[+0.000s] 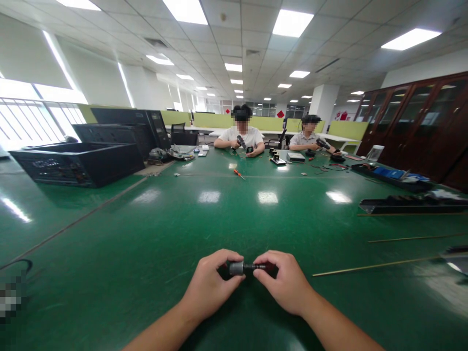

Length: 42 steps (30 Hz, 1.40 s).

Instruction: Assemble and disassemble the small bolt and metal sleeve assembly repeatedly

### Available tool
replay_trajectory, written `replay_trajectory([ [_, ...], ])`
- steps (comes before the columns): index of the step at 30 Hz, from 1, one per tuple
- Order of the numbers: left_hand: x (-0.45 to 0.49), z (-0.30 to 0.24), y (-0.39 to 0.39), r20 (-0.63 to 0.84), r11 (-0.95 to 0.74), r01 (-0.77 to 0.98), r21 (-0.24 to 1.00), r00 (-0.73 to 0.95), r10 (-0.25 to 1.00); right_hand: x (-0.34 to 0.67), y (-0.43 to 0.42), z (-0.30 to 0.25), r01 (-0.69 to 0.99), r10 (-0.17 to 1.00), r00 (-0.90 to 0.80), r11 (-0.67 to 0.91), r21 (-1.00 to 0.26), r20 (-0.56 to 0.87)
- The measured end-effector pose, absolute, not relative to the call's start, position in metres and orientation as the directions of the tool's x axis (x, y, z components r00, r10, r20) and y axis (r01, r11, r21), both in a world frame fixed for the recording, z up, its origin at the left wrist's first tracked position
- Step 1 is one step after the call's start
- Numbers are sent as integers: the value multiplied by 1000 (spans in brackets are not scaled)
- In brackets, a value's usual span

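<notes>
Grey cylinder (236,267); left fist (210,285), right fist (284,283)

Small dark part (237,267), ends hidden

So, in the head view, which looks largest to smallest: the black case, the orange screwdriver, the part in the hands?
black case
held part
orange screwdriver
The screwdriver lies far away, so its rank below the near part is unsure.

Bright, even office light from rows of ceiling panels (292,22) overhead; windows (22,122) far left blown out. White glare patches on the glossy green table (146,234). Left hand (208,287), right hand (287,287) and the metal part (237,267) are sharp, shadows faint. Wide-angle bending at the edges — near right rim smeared, pixelated patch (10,297) near left.
</notes>
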<state>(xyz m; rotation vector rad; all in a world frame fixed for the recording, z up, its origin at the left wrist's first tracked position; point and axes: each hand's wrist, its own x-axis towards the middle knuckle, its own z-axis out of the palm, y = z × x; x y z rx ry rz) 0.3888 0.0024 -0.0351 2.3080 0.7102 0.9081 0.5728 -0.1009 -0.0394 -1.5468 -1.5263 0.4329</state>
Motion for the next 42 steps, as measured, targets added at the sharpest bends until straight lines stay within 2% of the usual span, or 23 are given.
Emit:
replay_trajectory([
  [42,389,-34,3,400,-671,296,680,617,677,577,-101,-42,585,924,199,156,-796,328],
])
